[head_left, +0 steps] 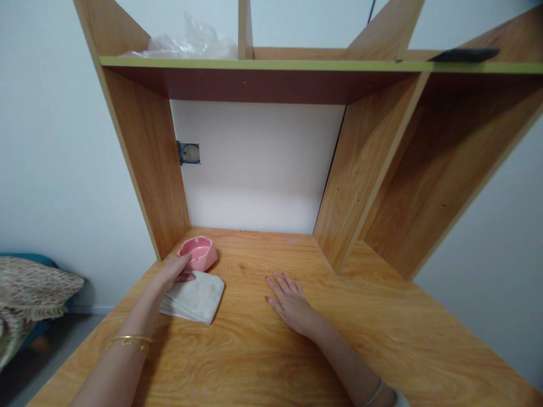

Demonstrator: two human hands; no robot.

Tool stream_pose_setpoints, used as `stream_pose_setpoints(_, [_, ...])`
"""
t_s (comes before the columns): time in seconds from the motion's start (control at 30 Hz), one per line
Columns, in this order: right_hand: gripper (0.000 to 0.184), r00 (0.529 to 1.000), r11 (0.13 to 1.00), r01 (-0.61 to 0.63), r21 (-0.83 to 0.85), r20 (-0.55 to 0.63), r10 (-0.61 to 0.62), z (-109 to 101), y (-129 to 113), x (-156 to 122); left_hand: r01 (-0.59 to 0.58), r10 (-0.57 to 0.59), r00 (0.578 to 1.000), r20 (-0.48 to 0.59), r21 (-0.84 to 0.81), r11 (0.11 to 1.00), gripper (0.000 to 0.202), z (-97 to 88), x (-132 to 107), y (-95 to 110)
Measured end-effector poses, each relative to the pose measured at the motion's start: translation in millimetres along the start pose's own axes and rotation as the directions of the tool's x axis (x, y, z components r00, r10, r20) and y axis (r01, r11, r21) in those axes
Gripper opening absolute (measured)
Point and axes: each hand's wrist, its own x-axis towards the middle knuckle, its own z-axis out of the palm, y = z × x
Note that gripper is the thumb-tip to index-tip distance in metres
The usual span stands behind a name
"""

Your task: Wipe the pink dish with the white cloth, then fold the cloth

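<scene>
A pink ashtray (205, 257) with notches in its rim sits at the back left of the wooden desk. My left hand (178, 268) grips its near left side, the thumb over the rim and the other fingers low outside, partly hidden. Just in front of the ashtray, under my left hand, lies a folded whitish cloth (197, 297). My right hand (292, 302) rests palm down on the desktop, fingers spread, holding nothing.
The desktop (254, 356) runs beneath a wooden shelf unit (369, 164) with upright panels. A crumpled clear plastic bag (190, 42) and a dark flat object (464, 55) lie on the upper shelf. An opening with a blue cable (189, 153) shows in the back wall. Left stands a seat with a patterned cover (38, 285).
</scene>
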Motion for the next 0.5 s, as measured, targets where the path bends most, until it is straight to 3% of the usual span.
stream_pose_setpoints(0.13, [0.058, 1.0, 1.0, -0.002, 0.004, 0.004, 0.002, -0.4, -1.0, -0.7, 0.092, -0.06, 0.982, 0.177, -0.179, 0.98, 0.028, 23.6, -13.4, 11.7])
stream_pose_setpoints(0.27, [0.057, 0.999, 1.0, 0.002, 0.014, -0.035, -0.002, -2.2, -0.9, 0.3, 0.142, -0.048, 0.951, 0.306, -0.294, 0.945, 0.027, 50.7, -27.3, 20.4])
stream_pose_setpoints(0.5, [0.044, 0.965, 0.978, 0.103, 0.184, -0.258, -0.053, -9.2, -17.0, 6.2, 0.197, 0.0, 0.908, 0.418, -0.428, 0.882, 0.025, 81.5, -45.1, 28.0])
